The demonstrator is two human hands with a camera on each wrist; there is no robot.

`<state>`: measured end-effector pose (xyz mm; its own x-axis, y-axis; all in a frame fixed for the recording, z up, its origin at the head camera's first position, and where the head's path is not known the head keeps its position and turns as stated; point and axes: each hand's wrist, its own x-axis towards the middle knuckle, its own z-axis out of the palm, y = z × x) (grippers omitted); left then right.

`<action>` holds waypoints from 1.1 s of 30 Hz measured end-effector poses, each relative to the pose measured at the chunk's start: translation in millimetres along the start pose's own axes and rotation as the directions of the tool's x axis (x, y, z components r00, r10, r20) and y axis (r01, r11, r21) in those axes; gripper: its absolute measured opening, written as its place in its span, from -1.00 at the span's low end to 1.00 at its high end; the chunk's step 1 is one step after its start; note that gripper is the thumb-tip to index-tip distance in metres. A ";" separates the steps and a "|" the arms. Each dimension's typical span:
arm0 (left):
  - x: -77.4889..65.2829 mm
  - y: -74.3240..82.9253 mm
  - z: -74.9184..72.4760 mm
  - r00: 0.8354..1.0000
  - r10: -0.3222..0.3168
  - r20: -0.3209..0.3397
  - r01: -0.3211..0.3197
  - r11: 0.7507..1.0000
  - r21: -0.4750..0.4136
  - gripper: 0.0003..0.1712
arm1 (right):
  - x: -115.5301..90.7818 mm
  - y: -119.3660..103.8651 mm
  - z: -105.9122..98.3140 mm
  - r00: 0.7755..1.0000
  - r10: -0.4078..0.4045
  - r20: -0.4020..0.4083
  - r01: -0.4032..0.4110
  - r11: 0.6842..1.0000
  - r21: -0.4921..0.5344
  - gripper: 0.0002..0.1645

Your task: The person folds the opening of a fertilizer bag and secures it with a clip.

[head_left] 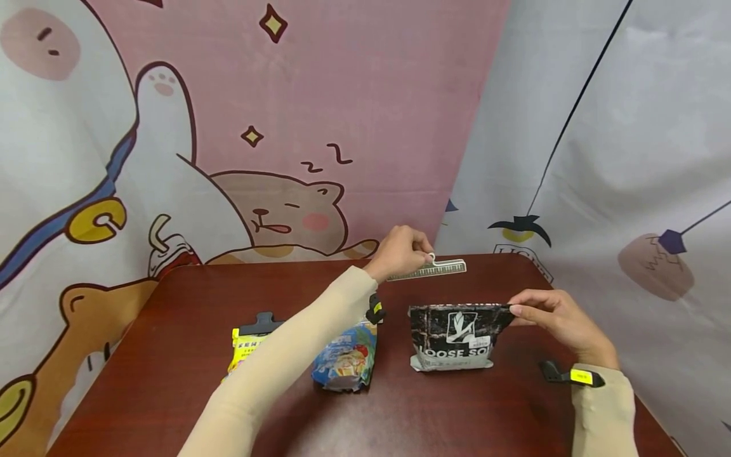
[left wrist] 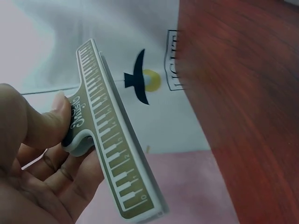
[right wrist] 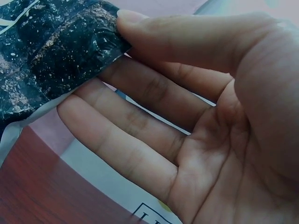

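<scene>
My left hand (head_left: 401, 254) pinches a long clip (left wrist: 110, 135) by its handle, thumb on top and fingers beneath. The clip is gold and white, printed with piano keys and the word "Music". In the head view it hangs above the far part of the table, behind a black and white bag (head_left: 451, 336) marked "LOOSE SO". My right hand (head_left: 562, 320) pinches the top right corner of that bag between thumb and fingers. The bag stands upright, its top edge pressed flat. In the right wrist view the thumb lies on the bag's dark corner (right wrist: 88, 42).
A blue snack bag (head_left: 345, 358) stands left of the black bag, partly behind my left forearm. Further left is a yellow bag (head_left: 244, 343) with a dark clip (head_left: 259, 324) on its top. The brown table (head_left: 188, 304) meets a cartoon-printed curtain (head_left: 365, 95) at the back.
</scene>
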<state>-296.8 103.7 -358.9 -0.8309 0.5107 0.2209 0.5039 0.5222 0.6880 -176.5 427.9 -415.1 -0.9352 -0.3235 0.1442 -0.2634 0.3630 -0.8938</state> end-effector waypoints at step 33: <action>-45.5 66.4 4.1 0.997 0.072 0.004 -0.072 0.994 0.082 -0.72 | 2.0 6.6 1.2 0.999 0.018 -0.037 -0.018 1.000 -0.010 -0.85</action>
<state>-224.6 118.0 -326.1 -0.7912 0.5501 0.2671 0.5804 0.5379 0.6115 -179.8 428.6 -421.2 -0.9478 -0.2845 0.1437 -0.2486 0.3777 -0.8919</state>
